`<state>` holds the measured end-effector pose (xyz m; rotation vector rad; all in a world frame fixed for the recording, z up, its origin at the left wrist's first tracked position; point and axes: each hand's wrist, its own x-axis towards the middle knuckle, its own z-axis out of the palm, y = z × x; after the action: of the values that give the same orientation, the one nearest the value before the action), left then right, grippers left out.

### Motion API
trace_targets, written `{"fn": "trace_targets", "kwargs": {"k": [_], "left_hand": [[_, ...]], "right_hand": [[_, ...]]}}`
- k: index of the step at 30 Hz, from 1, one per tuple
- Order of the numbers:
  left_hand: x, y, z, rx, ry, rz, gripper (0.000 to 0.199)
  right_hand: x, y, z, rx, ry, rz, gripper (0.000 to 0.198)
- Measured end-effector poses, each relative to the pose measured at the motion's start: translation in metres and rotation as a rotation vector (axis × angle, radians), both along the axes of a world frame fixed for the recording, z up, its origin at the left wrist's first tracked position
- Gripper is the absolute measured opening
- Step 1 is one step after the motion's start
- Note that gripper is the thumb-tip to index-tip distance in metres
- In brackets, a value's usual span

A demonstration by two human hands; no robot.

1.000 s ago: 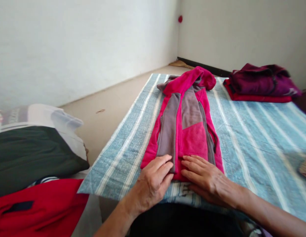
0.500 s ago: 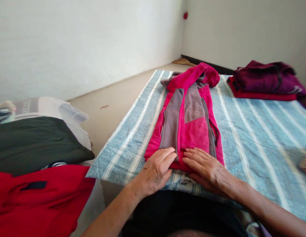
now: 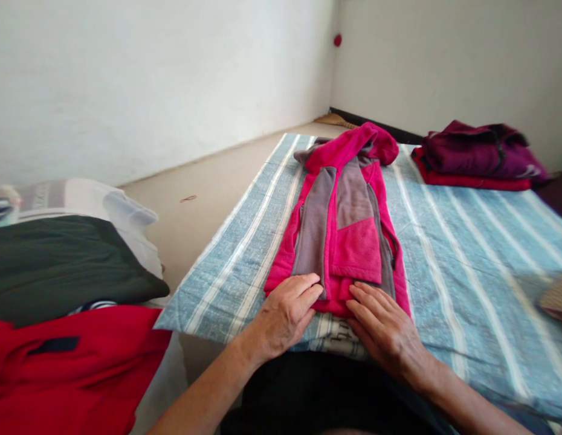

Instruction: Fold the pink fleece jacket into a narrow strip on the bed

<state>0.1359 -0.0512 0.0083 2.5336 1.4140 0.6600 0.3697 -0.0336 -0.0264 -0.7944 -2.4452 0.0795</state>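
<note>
A pink and grey fleece jacket (image 3: 356,248) lies front up, folded into a narrow strip, its collar end at the far side. My left hand (image 3: 287,311) is at the left of its near hem, fingers together on top and thumb at the edge. On the right part of the same hem, my right hand (image 3: 383,323) has its fingers over the cloth and its thumb low at the edge. Both hands are closed on the hem. Under the jacket is a blue and white striped sheet (image 3: 435,241).
Folded purple clothing (image 3: 475,151) rests on a red folded garment (image 3: 471,180) at the far right. To the left lie a red garment (image 3: 77,368), a dark green one (image 3: 67,260) and a white bundle (image 3: 95,199). White walls (image 3: 149,78) rise behind. A beige object (image 3: 557,297) is at the right edge.
My right hand has shifted slightly right along the hem, and more of the hem's middle shows between the hands. The left hand stays nearly in place. The view has moved a little.
</note>
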Motion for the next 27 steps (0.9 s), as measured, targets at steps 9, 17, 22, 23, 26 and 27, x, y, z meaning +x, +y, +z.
{"fn": "trace_targets", "kwargs": {"k": [9, 17, 22, 23, 26, 27], "left_hand": [[-0.001, 0.000, 0.001, 0.001, -0.009, -0.005, 0.038], [-0.002, 0.000, 0.001, -0.006, -0.014, -0.007, 0.040], [-0.003, 0.000, 0.005, -0.010, -0.017, -0.002, 0.037], [-0.003, 0.000, 0.006, -0.010, -0.018, 0.000, 0.037], [-0.003, -0.001, 0.007, 0.000, -0.021, 0.004, 0.037], [-0.003, -0.002, 0.007, 0.005, -0.022, 0.003, 0.037]], "right_hand": [[-0.003, 0.001, 0.002, 0.024, 0.021, -0.008, 0.026], [-0.003, 0.001, 0.004, 0.028, -0.019, 0.006, 0.025], [-0.012, 0.004, 0.030, -0.030, -0.026, 0.034, 0.019], [-0.014, 0.007, 0.035, -0.054, -0.012, 0.047, 0.019], [-0.021, 0.020, 0.047, -0.125, -0.017, 0.098, 0.020], [-0.024, 0.026, 0.049, -0.131, -0.023, 0.108, 0.020]]}}
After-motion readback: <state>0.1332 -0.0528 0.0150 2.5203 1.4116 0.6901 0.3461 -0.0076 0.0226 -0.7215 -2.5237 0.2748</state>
